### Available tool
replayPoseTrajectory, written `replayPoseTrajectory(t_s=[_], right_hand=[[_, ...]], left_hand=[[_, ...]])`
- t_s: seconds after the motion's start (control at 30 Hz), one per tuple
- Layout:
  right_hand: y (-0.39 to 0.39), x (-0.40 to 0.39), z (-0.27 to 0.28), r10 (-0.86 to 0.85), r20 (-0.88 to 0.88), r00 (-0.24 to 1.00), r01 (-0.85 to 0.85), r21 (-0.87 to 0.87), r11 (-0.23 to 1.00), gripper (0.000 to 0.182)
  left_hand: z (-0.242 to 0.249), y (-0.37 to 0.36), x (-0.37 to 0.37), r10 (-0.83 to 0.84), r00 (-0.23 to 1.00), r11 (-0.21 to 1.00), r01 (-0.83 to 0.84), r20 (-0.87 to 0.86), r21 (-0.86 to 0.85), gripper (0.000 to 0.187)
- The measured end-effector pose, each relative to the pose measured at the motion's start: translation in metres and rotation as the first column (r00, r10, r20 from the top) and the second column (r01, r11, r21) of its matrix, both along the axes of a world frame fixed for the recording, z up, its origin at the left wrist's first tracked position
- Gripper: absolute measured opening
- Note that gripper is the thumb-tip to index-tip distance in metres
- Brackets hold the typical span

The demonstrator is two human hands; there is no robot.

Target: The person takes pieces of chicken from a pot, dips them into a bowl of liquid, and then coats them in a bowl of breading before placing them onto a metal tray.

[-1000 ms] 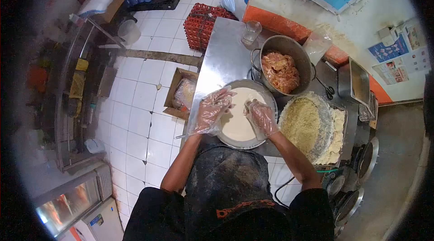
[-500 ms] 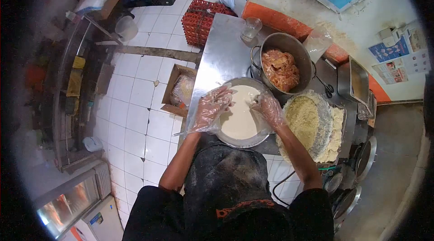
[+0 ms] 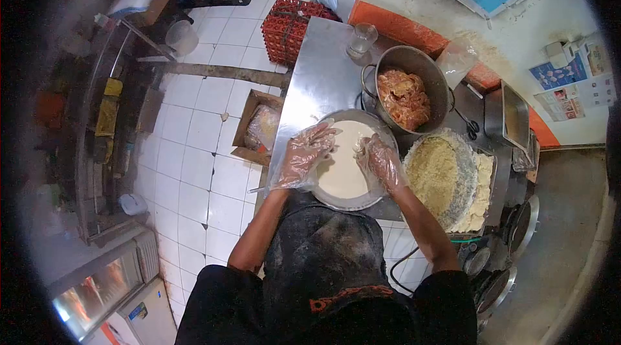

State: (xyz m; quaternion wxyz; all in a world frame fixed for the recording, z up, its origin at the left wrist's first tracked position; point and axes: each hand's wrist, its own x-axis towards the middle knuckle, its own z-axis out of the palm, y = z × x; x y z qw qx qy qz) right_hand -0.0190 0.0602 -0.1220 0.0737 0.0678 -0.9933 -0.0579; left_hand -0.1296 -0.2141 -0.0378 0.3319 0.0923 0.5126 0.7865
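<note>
Both my hands wear clear plastic gloves. My left hand (image 3: 303,156) rests on the left rim of a round metal bowl (image 3: 331,118) filled with pale batter (image 3: 343,170), fingers spread. Over the right side of the bowl, my right hand (image 3: 381,159) pinches a small batter-coated piece (image 3: 358,146) just above the batter. Behind the bowl stands a metal pot (image 3: 424,73) of reddish marinated meat pieces (image 3: 403,97). To the right sits a round tray of dry crumb coating (image 3: 440,177).
The steel table (image 3: 317,79) carries a drinking glass (image 3: 359,41) at its far end. A cardboard box (image 3: 255,128) lies on the tiled floor at left, with a red crate (image 3: 288,28) beyond it. Burners (image 3: 495,283) stand at lower right, a metal tray (image 3: 511,118) beyond.
My right hand went toward the crumb tray side of the bowl, then came back over the batter holding the coated piece. The left hand stayed on the bowl rim.
</note>
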Motion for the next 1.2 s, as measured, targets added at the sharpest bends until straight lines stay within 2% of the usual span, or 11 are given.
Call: replayPoseTrajectory(t_s=[0.07, 0.2, 0.27, 0.47, 0.6, 0.7, 0.73, 0.8, 0.87, 1.17, 1.2], right_hand=[[-0.017, -0.020, 0.056, -0.079, 0.124, 0.989, 0.122, -0.394, 0.911, 0.044], [0.000, -0.012, 0.000, 0.020, -0.068, 0.997, -0.026, -0.089, 0.996, 0.028], [-0.006, -0.025, 0.040, -0.185, 0.452, 0.873, 0.444, -0.577, 0.685, 0.023], [0.028, -0.023, -0.025, -0.021, -0.042, 0.999, 0.001, -0.434, 0.901, 0.030], [0.004, -0.023, 0.028, -0.127, 0.270, 0.954, 0.273, -0.618, 0.738, 0.034], [-0.001, -0.022, 0.019, -0.055, 0.185, 0.981, 0.108, -0.289, 0.951, 0.041], [0.013, -0.010, -0.030, 0.095, -0.071, 0.993, -0.083, 0.151, 0.985, 0.043], [0.015, -0.004, -0.039, 0.328, -0.228, 0.917, -0.138, 0.590, 0.795, 0.044], [-0.013, -0.012, 0.026, -0.057, 0.075, 0.996, 0.063, -0.076, 0.995, 0.042], [-0.002, -0.039, 0.016, -0.177, 0.345, 0.922, 0.223, -0.098, 0.970, 0.037], [-0.001, -0.038, 0.015, -0.173, 0.346, 0.922, 0.219, -0.098, 0.971, 0.037]], left_hand=[[0.001, -0.002, -0.002, -0.038, 0.991, 0.996, 0.027, -0.127, -0.080, 0.061], [-0.010, -0.003, -0.002, -0.004, 1.000, 1.000, 0.004, -0.007, 0.011, 0.061], [-0.014, -0.005, 0.000, 0.037, 0.999, 0.999, -0.037, -0.033, 0.014, 0.061], [-0.004, -0.001, 0.003, 0.052, 0.997, 0.999, -0.052, 0.060, -0.002, 0.062], [-0.034, -0.004, 0.002, 0.020, 0.999, 1.000, -0.020, -0.028, -0.024, 0.061], [-0.020, -0.003, 0.001, 0.023, 0.999, 0.998, -0.024, 0.031, 0.054, 0.060], [-0.010, -0.001, 0.001, 0.035, 0.992, 0.996, -0.044, 0.119, 0.072, 0.060], [-0.015, 0.001, 0.000, 0.026, 0.996, 0.998, -0.031, 0.088, 0.058, 0.060], [-0.017, 0.003, 0.001, 0.014, 0.998, 0.999, -0.017, 0.058, 0.042, 0.060], [0.003, -0.001, -0.001, 0.003, 1.000, 1.000, -0.003, 0.014, -0.008, 0.059], [0.021, -0.008, -0.006, -0.064, 0.946, 0.995, 0.036, -0.319, -0.090, 0.059]])
